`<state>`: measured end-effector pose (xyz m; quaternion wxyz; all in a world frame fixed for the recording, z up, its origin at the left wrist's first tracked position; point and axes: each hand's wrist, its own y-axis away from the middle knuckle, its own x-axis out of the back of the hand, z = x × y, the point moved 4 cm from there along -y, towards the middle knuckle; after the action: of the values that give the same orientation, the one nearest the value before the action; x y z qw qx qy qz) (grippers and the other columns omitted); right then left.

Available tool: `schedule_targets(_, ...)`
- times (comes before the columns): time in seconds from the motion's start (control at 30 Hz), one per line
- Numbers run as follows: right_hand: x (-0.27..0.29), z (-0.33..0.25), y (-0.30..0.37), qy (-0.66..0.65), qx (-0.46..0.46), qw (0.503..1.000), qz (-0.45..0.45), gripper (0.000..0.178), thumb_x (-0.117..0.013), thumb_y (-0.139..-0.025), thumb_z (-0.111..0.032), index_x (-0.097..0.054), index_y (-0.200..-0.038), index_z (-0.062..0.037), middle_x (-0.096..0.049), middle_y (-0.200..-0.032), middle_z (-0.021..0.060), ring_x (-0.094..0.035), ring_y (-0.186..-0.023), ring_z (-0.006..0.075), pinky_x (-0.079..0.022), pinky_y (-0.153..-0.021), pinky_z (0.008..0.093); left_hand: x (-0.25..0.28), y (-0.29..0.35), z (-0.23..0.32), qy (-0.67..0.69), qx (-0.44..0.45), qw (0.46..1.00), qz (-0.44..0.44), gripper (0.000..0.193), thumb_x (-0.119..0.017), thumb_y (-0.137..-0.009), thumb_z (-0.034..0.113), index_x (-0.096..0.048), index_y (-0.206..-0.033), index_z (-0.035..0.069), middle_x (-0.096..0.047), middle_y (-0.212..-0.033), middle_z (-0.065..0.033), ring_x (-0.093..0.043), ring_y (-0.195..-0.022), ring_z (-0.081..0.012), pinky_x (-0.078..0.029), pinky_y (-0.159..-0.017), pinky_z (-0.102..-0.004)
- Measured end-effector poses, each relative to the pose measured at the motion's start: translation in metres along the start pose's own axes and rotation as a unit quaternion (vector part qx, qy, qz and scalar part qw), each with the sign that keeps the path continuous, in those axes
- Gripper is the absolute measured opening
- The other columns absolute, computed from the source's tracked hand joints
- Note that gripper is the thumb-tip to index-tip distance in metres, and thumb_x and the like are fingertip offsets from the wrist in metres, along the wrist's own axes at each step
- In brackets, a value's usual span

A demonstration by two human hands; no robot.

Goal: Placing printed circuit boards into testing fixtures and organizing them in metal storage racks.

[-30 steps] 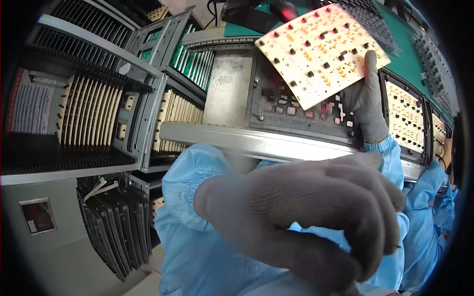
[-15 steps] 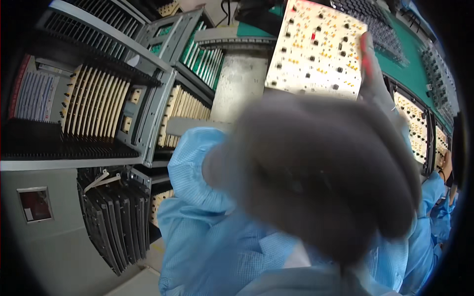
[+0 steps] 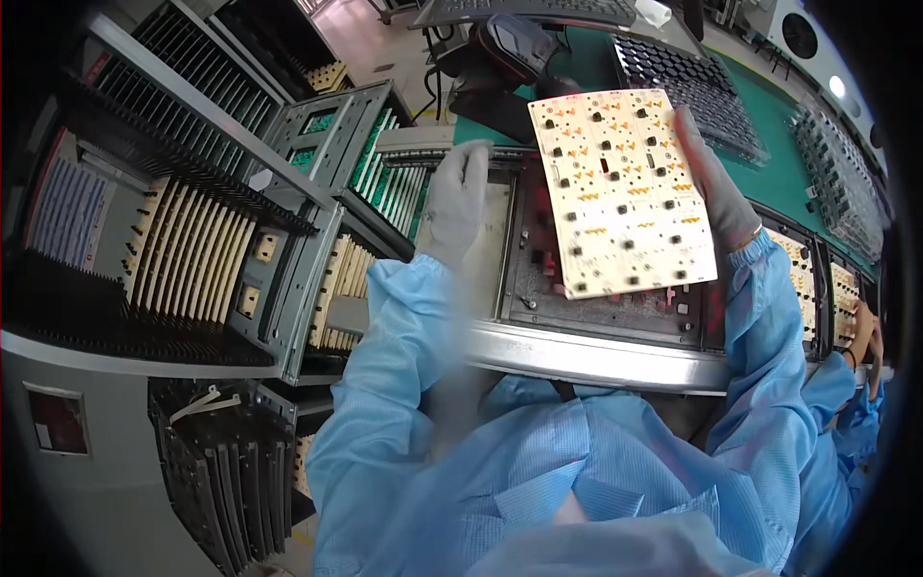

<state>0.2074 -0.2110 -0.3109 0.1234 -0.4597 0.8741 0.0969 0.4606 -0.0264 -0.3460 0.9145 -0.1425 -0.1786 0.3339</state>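
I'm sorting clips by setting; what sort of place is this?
Probably an electronics assembly line: the gloved right hand holds a pale circuit board, a slotted rack on the left carries upright boards, and another person's hand is near a similar board farther right.

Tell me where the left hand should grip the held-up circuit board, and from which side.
Probably the free left edge, coming from the left. The circuit board is flat and its face carries small black parts, so pinching its edge looks safest. The right hand holds the right edge; the left hand is empty.
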Motion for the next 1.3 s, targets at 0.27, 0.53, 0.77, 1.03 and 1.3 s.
schedule_targets(0.27,-0.046,0.020,0.066,0.174,0.058,0.977,-0.104,0.060,-0.044,-0.103,-0.046,-0.045,-0.142,-0.0009,-0.060,-0.133,0.0081,-0.059,-0.115,0.0115,-0.047,-0.100,0.0303,-0.005,0.081,0.070,0.280,0.180,0.845,-0.418,0.077,-0.048,-0.098,0.054,-0.031,-0.146,-0.004,-0.055,-0.136,-0.0168,-0.058,-0.121,-0.0241,-0.051,-0.098,-0.0365)
schedule_targets(0.53,-0.001,-0.020,0.093,0.299,-0.037,0.947,0.108,0.064,-0.051,-0.097,-0.054,-0.055,-0.134,-0.0026,-0.064,-0.120,0.0088,-0.061,-0.105,0.0181,-0.049,-0.088,0.0303,0.004,0.116,0.080,-0.120,-0.270,0.916,-0.273,0.024,-0.073,-0.077,0.013,-0.064,-0.090,-0.005,-0.058,-0.093,-0.0187,-0.059,-0.081,-0.0372,-0.050,-0.069,-0.0442)
schedule_targets(0.77,-0.071,-0.005,0.154,0.678,0.165,0.716,-0.020,0.061,-0.070,-0.085,-0.038,-0.053,-0.136,-0.0076,-0.057,-0.132,0.0142,-0.053,-0.125,0.0287,-0.034,-0.112,0.0471,-0.017,0.114,0.079,-0.016,-0.156,0.944,-0.291,0.030,-0.068,-0.082,0.010,-0.058,-0.108,-0.004,-0.058,-0.104,-0.0183,-0.059,-0.094,-0.0360,-0.050,-0.079,-0.0445)
schedule_targets(1.03,-0.055,0.027,0.149,0.708,0.170,0.682,0.075,0.053,-0.068,-0.083,-0.028,-0.056,-0.131,-0.0097,-0.057,-0.133,0.0116,-0.053,-0.124,0.0313,-0.035,-0.112,0.0496,-0.023,0.108,0.082,0.092,0.005,0.958,-0.273,0.044,-0.060,-0.090,0.005,-0.050,-0.132,-0.003,-0.058,-0.119,-0.0177,-0.058,-0.112,-0.0343,-0.050,-0.091,-0.0448)
schedule_targets(1.3,-0.040,0.037,0.150,0.659,0.133,0.739,0.044,0.045,-0.068,-0.086,-0.027,-0.061,-0.125,-0.0060,-0.059,-0.130,0.0148,-0.054,-0.122,0.0352,-0.039,-0.108,0.0449,-0.013,0.107,0.093,-0.187,-0.040,0.942,-0.276,0.048,-0.065,-0.088,0.012,-0.053,-0.133,0.001,-0.056,-0.131,-0.0157,-0.053,-0.124,-0.0319,-0.046,-0.102,-0.0381)
